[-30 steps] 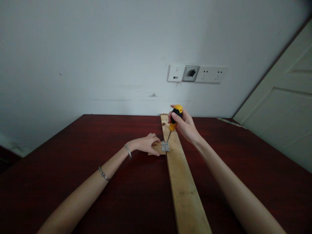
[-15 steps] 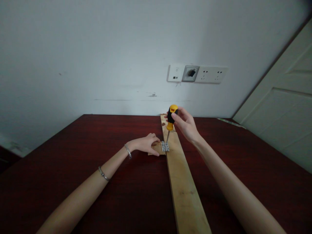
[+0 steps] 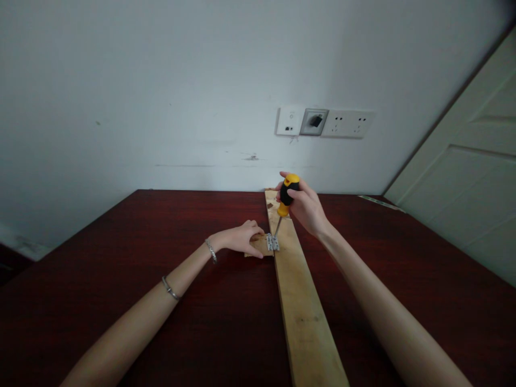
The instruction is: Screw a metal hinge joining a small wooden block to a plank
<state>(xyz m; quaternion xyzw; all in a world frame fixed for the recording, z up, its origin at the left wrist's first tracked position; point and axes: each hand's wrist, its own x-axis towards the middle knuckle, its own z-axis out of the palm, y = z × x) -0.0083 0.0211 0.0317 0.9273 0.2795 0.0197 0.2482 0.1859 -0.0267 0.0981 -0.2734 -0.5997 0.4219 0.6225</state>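
My right hand (image 3: pixel 309 207) is closed around the yellow and black handle of a screwdriver (image 3: pixel 288 192). Its shaft slants down to the left, and the tip meets the upper part of a small metal hinge (image 3: pixel 273 243). The hinge lies flat across the seam between a short wood block (image 3: pixel 260 247) and a long wooden plank (image 3: pixel 300 290). Gripping the short block from its left side is my left hand (image 3: pixel 242 237), thumb at the near edge and fingers at the far edge. Any screw under the tip is too small to make out.
The dark red tabletop (image 3: pixel 201 333) carries the plank, which runs from the near edge back to the white wall (image 3: pixel 161 97). Wall sockets (image 3: pixel 349 123) sit above the table's back edge. A pale panelled door (image 3: pixel 475 172) stands at the right, near a thin strip (image 3: pixel 381 203).
The screwdriver's handle has tilted slightly to the right, and the fingers of my right hand have shifted around it. My left hand and the block stay in place.
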